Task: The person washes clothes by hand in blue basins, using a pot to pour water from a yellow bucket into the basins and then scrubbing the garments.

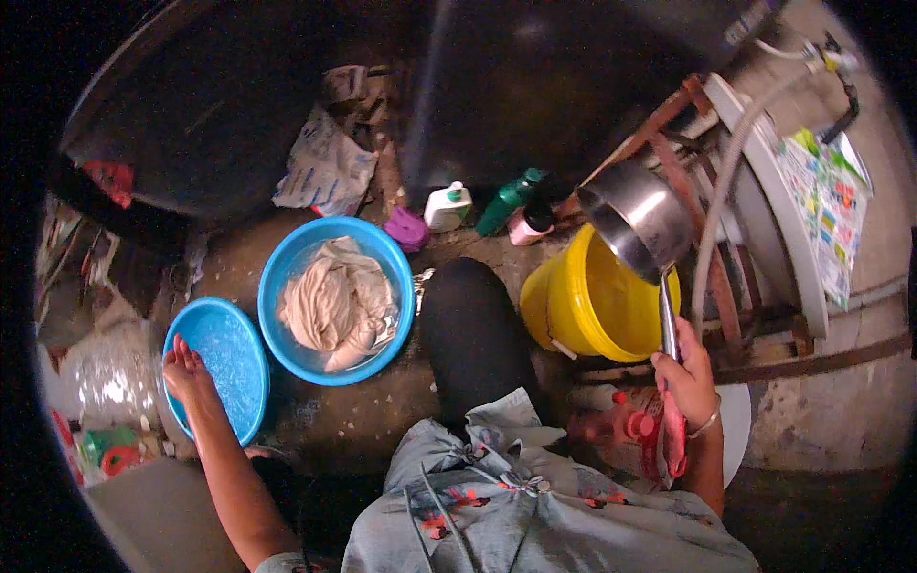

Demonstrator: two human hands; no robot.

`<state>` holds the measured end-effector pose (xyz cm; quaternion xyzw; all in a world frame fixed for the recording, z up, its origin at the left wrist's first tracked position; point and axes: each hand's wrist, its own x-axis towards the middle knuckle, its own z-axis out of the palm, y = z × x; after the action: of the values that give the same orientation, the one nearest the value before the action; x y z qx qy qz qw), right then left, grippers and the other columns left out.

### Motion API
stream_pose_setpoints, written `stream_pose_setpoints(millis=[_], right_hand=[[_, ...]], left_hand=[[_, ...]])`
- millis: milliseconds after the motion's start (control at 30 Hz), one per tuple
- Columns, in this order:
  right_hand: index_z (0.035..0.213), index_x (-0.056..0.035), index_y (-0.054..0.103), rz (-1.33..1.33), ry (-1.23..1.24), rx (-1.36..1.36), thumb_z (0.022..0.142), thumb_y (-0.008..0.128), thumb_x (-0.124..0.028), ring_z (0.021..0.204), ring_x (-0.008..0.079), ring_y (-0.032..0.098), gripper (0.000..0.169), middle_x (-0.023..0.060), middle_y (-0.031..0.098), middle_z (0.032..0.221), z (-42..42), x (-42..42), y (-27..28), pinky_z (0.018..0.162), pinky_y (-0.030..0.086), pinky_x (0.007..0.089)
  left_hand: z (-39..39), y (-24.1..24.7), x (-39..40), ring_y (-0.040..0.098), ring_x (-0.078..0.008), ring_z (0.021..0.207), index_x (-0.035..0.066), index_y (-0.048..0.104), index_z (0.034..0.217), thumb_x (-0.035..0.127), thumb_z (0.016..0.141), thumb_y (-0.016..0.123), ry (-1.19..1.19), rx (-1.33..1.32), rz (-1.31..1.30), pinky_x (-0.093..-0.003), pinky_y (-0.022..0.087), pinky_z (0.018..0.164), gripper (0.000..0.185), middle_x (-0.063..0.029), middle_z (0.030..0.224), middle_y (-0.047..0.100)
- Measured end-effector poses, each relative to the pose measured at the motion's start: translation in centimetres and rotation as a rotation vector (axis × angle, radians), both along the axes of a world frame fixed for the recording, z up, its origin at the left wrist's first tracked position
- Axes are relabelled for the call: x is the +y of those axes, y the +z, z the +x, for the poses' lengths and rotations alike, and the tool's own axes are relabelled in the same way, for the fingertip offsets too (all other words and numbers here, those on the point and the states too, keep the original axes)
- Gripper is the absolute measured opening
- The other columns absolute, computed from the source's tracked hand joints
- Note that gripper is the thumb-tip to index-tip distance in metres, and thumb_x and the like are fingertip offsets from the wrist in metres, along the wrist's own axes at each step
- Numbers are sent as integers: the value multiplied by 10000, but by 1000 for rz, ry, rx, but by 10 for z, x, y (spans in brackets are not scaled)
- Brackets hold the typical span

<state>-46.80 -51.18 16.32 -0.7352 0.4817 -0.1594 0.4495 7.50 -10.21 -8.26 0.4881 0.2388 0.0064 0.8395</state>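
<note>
My right hand (pixel 688 376) grips the long handle of a metal saucepan (pixel 637 218), which is tilted above the mouth of a yellow plastic bucket (pixel 559 294). On the left, my left hand (pixel 185 369) is at the outer rim of a smaller blue basin (pixel 240 358); its fingers look partly spread, and whether it holds the rim cannot be told. Between that basin and my knee stands a larger blue basin (pixel 266 286) with a bundle of wet beige cloth (pixel 333 294) in it. The pan's inside is mostly hidden.
Beyond my knee stand a white pump bottle (pixel 448 208), a green bottle (pixel 509 200), a pink bottle (pixel 529 228) and a purple cloth (pixel 406 229). A hose (pixel 723 179) hangs beside a rusty metal frame (pixel 677 165) at right. A plastic jug (pixel 630 430) lies near my right forearm.
</note>
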Motion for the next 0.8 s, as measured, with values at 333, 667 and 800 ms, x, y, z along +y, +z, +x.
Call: stream_pose_setpoints(millis=[333,667,800], right_hand=[[1128,52,424,248,-340,127,697,542,-11,513,177,510,452,86,530,615,-49,-109,-151,448,438,320],[662,-75,429,1191,-341,-232,869,435,-158,511,145,466,223,36,453,574,-18,-169,-196,473,413,221],[667,-66,414,1773,-604,-1251,846,435,-82,535,152,474,181,35,433,587,-16,-157,-215,490,433,249]], left_hand=[[15,-14,27,554,-100,765,43,513,1009,161,866,373,-51,-45,28,-235,412,616,232,-35,1035,608],[0,8,20,526,-88,775,51,526,984,143,838,432,-10,17,-27,-227,396,624,197,-20,1061,601],[11,-8,31,521,-76,768,59,538,1000,124,804,462,-25,37,1,-230,391,629,220,-4,1066,595]])
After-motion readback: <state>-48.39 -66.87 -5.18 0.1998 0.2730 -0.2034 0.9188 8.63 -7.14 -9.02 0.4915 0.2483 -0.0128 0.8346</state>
